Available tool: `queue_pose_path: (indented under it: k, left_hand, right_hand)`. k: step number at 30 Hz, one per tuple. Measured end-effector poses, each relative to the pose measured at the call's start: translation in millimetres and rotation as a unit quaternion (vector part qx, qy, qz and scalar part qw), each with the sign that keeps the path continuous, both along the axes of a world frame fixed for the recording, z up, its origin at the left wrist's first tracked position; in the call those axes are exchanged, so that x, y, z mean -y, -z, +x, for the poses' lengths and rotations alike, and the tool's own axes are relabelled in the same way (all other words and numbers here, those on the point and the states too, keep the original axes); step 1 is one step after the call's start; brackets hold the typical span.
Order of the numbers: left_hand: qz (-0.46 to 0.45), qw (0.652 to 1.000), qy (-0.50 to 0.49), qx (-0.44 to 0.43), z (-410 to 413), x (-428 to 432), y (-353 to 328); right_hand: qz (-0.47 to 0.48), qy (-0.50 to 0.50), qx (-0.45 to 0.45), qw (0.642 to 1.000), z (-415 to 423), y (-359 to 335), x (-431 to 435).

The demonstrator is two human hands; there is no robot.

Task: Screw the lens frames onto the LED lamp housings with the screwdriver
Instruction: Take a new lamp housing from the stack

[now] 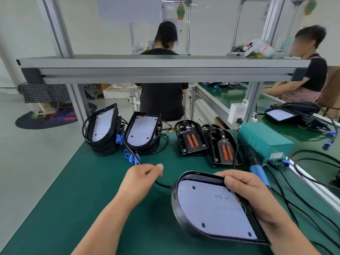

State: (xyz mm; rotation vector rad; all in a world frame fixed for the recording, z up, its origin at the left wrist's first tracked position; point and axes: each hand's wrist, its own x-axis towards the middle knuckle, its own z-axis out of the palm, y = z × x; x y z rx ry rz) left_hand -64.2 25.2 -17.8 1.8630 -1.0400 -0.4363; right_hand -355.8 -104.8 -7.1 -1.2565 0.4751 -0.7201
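**LED lamp housing**: black, rounded at one end and squared at the other. The open face is turned up, showing a pale board dotted with red and orange points and several dark screw holes. It is located at the near right of the green desk and held tilted; contact with the desk cannot be told.

**Right hand**: the housing's far right rim is gripped, with the fingers curled over the top edge and the thumb laid on the board.

**Left hand**: the black cable leading from the housing's left end is pinched between thumb and curled fingers.

**Screwdriver**: blue-handled, laid just beyond the right hand, beside a teal box.

**Behind, centre:** two black parts with orange strips are set side by side.

**Behind, left:** two stacks of housings are leaned at the desk's far edge, with blue connectors trailing in front.

**Open room:** bare green surface is left to the near left of the hands. The desk's left edge is bordered by floor, and the right side is crossed by loose black cords.
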Motion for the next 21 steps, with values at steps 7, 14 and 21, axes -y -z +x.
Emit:
queue_pose_path:
  k: [7,14,21]
  left_hand:
    - [0.203,0.916,-0.095,0.334,16,-6,-12]
    - [0.353,0.897,0.048,0.263,2,-13,-24]
    - [0.275,0.938,0.163,0.133,-19,-5,-22]
  right_hand:
    - [-0.147,-0.040,-0.119,0.981,-2,-2,8]
    - [-0.237,-0.103,-0.221,0.941,5,0,13]
    - [-0.261,-0.090,-0.253,0.927,10,5,18]
